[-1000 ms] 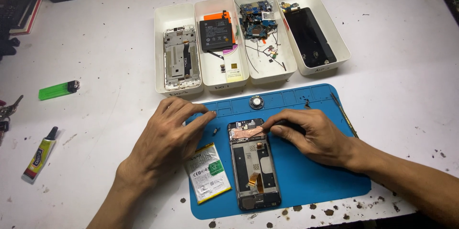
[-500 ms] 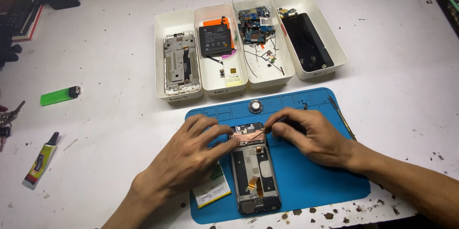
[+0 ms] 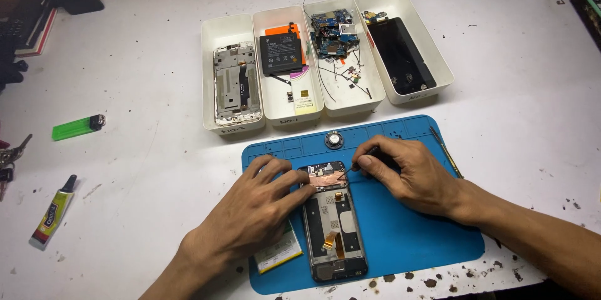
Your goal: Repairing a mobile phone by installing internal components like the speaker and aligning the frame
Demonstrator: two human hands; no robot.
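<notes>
Under my hands lies a matt blue rubbery work mat (image 3: 400,243), smooth, speckled with dark crumbs along its near edge. The opened black phone frame (image 3: 332,225) on it shows dull metal and a shiny copper-coloured foil patch (image 3: 325,178). The white desk (image 3: 144,168) looks matt and scuffed. Four white plastic trays (image 3: 228,27) have a soft sheen; the translucent green plastic lighter (image 3: 74,128) is glossy.

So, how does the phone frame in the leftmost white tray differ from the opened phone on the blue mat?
The phone frame lies in a white tray, untouched; the opened phone lies on the blue mat, with both hands' fingers at its top. The frame looks pale, the opened phone dark. Both lie flat, insides up.
</notes>
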